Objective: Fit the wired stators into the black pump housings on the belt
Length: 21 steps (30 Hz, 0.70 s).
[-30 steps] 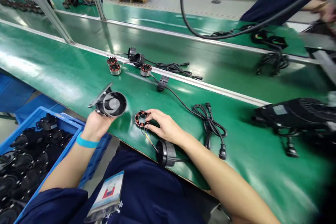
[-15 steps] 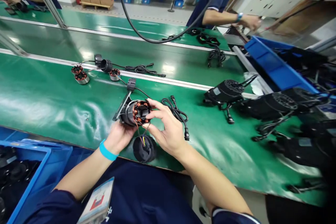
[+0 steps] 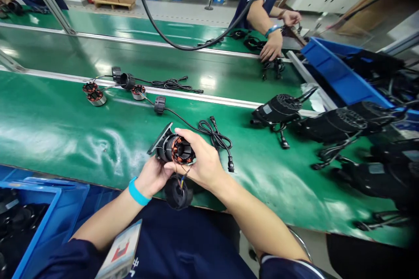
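Note:
A black motor housing (image 3: 166,148) with a flat foot is held tilted above the green bench. Its near end shows a copper-wound stator (image 3: 182,149) sitting at the mouth. My left hand (image 3: 153,176) cups the housing from below, its fingers partly hidden. My right hand (image 3: 204,161) wraps round the stator end, thumb beneath and fingers over the top. Thin coloured wires run down from the stator to a round black end cap (image 3: 178,194) hanging below my hands. A coiled black cable with plugs (image 3: 216,135) lies to the right, joined to a ribbed black cap (image 3: 159,104).
Several loose stators (image 3: 96,97) and black caps lie by the metal rail at left. Black motor units (image 3: 278,109) stand along the right. Blue bins sit at lower left (image 3: 55,200) and far right (image 3: 340,69). Across the bench, a co-worker's hand (image 3: 272,48) touches black cables.
My right hand has shifted from fingertips at the stator's rim to a fuller grip round it. The housing has moved slightly down and right. The co-worker's hand has reached down to the cables.

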Each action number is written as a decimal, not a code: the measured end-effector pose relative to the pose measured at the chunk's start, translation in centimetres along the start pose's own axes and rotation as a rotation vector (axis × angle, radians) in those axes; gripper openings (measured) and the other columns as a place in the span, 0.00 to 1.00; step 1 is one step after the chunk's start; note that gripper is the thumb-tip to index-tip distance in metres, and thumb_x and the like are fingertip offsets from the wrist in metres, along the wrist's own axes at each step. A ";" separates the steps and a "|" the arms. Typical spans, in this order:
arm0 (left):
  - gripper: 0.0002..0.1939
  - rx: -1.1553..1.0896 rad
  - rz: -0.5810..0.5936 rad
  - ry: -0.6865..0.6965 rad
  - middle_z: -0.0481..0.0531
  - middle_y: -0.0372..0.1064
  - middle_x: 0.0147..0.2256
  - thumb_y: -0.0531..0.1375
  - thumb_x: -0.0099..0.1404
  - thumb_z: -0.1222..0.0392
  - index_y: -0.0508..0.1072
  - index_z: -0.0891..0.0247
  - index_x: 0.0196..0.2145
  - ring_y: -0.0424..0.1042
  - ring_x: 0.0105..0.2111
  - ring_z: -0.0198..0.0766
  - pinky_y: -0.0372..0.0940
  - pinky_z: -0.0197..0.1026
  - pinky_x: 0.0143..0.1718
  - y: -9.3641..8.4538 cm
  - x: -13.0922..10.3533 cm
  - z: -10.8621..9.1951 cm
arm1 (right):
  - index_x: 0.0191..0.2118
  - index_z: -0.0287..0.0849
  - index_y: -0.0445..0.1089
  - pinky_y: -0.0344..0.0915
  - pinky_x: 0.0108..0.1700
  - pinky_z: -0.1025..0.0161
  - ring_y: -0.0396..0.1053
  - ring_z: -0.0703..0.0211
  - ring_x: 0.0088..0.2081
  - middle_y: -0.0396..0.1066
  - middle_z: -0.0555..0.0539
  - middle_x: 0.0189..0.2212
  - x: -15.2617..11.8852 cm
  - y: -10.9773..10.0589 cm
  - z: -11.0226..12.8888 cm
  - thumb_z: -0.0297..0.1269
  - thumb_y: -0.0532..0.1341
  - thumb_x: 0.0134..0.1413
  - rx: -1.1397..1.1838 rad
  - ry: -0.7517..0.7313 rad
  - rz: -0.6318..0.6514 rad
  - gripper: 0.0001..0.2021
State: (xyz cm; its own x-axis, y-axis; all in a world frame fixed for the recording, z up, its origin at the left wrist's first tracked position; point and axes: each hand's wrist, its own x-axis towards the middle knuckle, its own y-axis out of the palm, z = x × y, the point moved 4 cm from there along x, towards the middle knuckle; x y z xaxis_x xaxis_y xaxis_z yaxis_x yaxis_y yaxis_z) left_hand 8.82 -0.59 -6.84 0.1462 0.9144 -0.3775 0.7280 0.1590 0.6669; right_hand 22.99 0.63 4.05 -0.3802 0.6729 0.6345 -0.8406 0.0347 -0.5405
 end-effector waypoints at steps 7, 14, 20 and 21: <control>0.29 0.765 0.064 0.733 0.54 0.52 0.70 0.58 0.71 0.61 0.59 0.51 0.67 0.51 0.71 0.44 0.48 0.53 0.73 -1.5 -3.2 -5.9 | 0.69 0.44 0.59 0.70 0.61 0.49 0.70 0.46 0.59 0.70 0.36 0.58 0.0 1.0 -0.2 0.55 0.68 0.58 -0.128 0.065 0.161 0.39; 0.50 1.314 0.054 1.065 0.67 0.58 0.63 0.64 0.64 0.35 0.48 0.60 0.72 0.63 0.61 0.56 0.65 0.59 0.61 1.0 -4.1 -5.6 | 0.70 0.36 0.56 0.63 0.66 0.46 0.65 0.45 0.64 0.65 0.33 0.64 -0.2 1.8 1.0 0.45 0.66 0.62 -0.167 0.018 0.242 0.36; 0.54 1.303 0.047 1.174 0.64 0.65 0.55 0.68 0.58 0.33 0.49 0.58 0.71 0.68 0.53 0.52 0.69 0.53 0.54 2.1 -3.1 -5.0 | 0.65 0.44 0.64 0.62 0.65 0.46 0.72 0.48 0.59 0.73 0.39 0.58 -0.6 0.9 -0.6 0.54 0.71 0.55 -0.133 0.064 0.211 0.37; 0.55 1.300 0.043 1.169 0.63 0.65 0.55 0.68 0.57 0.33 0.49 0.58 0.71 0.68 0.53 0.52 0.69 0.53 0.54 2.1 -3.1 -5.0 | 0.66 0.46 0.62 0.61 0.66 0.46 0.69 0.48 0.62 0.71 0.40 0.60 -0.6 0.9 -0.7 0.53 0.71 0.55 -0.124 0.060 0.273 0.37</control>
State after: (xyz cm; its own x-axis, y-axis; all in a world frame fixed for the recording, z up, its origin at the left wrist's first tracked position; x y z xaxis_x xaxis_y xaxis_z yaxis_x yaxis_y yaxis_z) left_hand 6.52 -1.17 -1.06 0.0861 0.7663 0.6367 0.8391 0.2888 -0.4610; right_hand 22.72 0.77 2.86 -0.5594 0.7118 0.4248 -0.6557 -0.0664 -0.7521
